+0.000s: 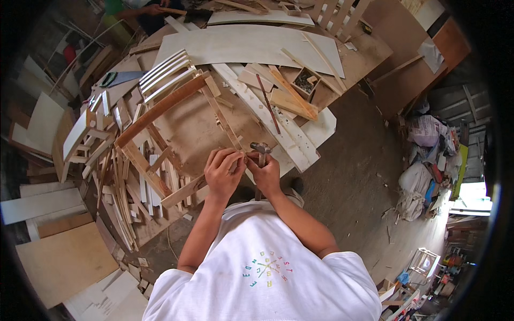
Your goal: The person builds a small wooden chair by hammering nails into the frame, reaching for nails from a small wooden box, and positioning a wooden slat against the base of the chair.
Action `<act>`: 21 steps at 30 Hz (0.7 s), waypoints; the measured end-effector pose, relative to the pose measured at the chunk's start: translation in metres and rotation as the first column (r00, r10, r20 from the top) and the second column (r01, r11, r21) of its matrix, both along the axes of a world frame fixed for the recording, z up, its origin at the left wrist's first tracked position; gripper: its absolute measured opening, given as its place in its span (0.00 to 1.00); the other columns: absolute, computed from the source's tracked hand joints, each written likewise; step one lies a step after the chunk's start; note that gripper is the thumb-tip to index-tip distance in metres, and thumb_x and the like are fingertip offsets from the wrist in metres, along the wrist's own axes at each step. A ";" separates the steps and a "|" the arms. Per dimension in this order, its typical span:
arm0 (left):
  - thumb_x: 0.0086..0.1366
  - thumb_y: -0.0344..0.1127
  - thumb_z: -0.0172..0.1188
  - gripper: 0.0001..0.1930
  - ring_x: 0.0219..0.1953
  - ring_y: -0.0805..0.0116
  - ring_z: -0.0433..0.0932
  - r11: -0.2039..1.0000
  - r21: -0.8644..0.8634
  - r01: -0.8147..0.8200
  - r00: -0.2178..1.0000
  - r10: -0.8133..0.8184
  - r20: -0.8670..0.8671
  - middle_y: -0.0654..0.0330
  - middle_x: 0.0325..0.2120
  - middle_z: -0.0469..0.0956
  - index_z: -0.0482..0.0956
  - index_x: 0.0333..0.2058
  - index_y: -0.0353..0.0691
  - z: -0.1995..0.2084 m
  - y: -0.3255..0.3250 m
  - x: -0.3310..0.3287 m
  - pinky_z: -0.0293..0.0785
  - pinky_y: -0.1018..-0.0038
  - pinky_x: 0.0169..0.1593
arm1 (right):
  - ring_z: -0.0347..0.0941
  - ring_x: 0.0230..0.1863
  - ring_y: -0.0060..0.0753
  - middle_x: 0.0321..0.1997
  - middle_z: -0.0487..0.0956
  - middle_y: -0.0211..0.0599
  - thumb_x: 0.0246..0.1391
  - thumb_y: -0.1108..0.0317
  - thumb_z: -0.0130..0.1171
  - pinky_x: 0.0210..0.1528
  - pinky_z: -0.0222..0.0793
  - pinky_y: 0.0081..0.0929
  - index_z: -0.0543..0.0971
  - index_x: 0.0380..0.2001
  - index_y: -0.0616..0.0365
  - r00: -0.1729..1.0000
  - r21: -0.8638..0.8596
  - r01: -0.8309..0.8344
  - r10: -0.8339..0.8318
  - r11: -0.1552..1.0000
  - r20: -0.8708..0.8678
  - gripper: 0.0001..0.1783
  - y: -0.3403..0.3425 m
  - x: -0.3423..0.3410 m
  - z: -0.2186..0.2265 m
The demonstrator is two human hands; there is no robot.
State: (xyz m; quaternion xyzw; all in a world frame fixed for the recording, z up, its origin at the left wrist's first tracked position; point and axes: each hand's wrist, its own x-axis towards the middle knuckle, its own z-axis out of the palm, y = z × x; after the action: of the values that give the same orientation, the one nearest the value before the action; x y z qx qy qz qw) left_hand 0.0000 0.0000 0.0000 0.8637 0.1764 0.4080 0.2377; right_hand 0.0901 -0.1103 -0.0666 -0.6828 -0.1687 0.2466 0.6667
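In front of my body a wooden frame [166,108] with a red-brown rail lies on the cluttered worktable, its near corner close to my fingers. My left hand [221,172] is closed in a pinch beside that corner; whatever sits between its fingertips is too small to make out. My right hand [266,175] is wrapped round a hammer [261,147], the metal head sticking up above the fingers and the handle pointing down toward me. The fingertips of both hands nearly meet.
Beyond the frame lie a slatted white piece [167,75], a handsaw [122,78], a small wooden box [306,83] of hardware and a long pale board [246,43]. Loose strips [126,187] pile up left. Another person's hand [153,9] holds wood at far left. Bags [416,184] stand right.
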 end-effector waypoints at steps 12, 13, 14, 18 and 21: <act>0.50 0.22 0.74 0.13 0.40 0.60 0.85 0.997 0.050 -0.050 0.998 0.052 -0.034 0.61 0.38 0.85 0.89 0.35 0.43 -0.008 -0.004 0.001 0.82 0.67 0.43 | 0.80 0.35 0.19 0.33 0.87 0.33 0.60 0.67 0.70 0.41 0.76 0.22 0.86 0.42 0.65 0.998 -0.061 -0.034 0.036 0.998 0.044 0.12 -0.003 0.003 0.011; 0.50 0.22 0.74 0.13 0.40 0.60 0.85 0.998 0.051 -0.047 0.998 0.049 -0.035 0.61 0.38 0.85 0.89 0.35 0.43 -0.007 -0.003 0.001 0.83 0.67 0.43 | 0.80 0.34 0.19 0.33 0.87 0.33 0.60 0.67 0.70 0.40 0.76 0.22 0.86 0.42 0.65 0.998 -0.064 -0.038 0.040 0.997 0.045 0.12 -0.003 0.003 0.012; 0.49 0.22 0.74 0.13 0.41 0.60 0.85 0.998 0.052 -0.044 0.998 0.046 -0.036 0.61 0.37 0.85 0.89 0.35 0.43 -0.007 -0.002 0.001 0.83 0.67 0.43 | 0.80 0.34 0.19 0.33 0.87 0.33 0.60 0.67 0.70 0.40 0.76 0.22 0.86 0.42 0.65 0.998 -0.068 -0.042 0.045 0.997 0.047 0.12 -0.003 0.003 0.012; 0.49 0.22 0.74 0.13 0.41 0.61 0.86 0.997 0.053 -0.056 0.997 0.058 -0.043 0.62 0.37 0.85 0.89 0.35 0.43 -0.007 -0.003 0.004 0.83 0.67 0.44 | 0.80 0.33 0.22 0.33 0.87 0.35 0.59 0.66 0.71 0.39 0.76 0.25 0.86 0.42 0.64 0.995 -0.094 -0.017 0.025 0.995 0.092 0.13 -0.003 0.004 0.013; 0.49 0.22 0.74 0.13 0.40 0.62 0.86 0.998 0.033 -0.061 0.997 0.062 -0.040 0.62 0.37 0.85 0.89 0.35 0.43 -0.005 -0.004 0.006 0.83 0.68 0.43 | 0.81 0.30 0.26 0.31 0.86 0.36 0.59 0.64 0.70 0.38 0.76 0.29 0.86 0.44 0.63 0.983 -0.074 0.023 -0.009 0.997 0.184 0.14 -0.003 0.004 0.016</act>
State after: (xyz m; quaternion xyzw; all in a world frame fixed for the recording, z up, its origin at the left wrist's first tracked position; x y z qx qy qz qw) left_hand 0.0056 -0.0036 -0.0050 0.8696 0.2014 0.4001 0.2077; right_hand 0.0942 -0.1129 -0.0508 -0.7288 -0.2143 0.1837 0.6239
